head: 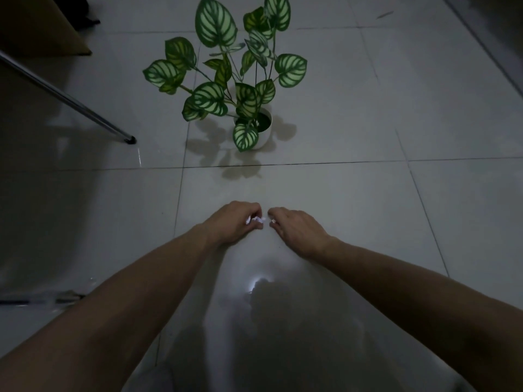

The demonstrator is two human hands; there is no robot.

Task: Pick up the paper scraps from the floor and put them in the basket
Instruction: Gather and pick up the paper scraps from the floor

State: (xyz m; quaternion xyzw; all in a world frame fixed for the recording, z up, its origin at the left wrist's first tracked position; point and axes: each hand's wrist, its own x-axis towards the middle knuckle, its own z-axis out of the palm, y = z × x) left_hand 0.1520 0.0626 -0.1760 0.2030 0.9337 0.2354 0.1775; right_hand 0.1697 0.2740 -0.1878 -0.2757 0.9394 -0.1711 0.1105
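Note:
Both of my hands reach down to the grey tiled floor, close together in the middle of the view. My left hand (236, 222) is curled around small white paper scraps (256, 220) that show between its fingers. My right hand (295, 229) is just to the right, fingers bent, with a tiny white scrap (273, 221) at its fingertips. No basket is in view.
A potted plant (264, 128) with large green-and-white leaves stands on the floor just beyond my hands. A slanted metal leg (85, 108) comes down at the left, with a brown panel (42, 26) at the top left corner. The glossy floor tiles (368, 207) reflect light.

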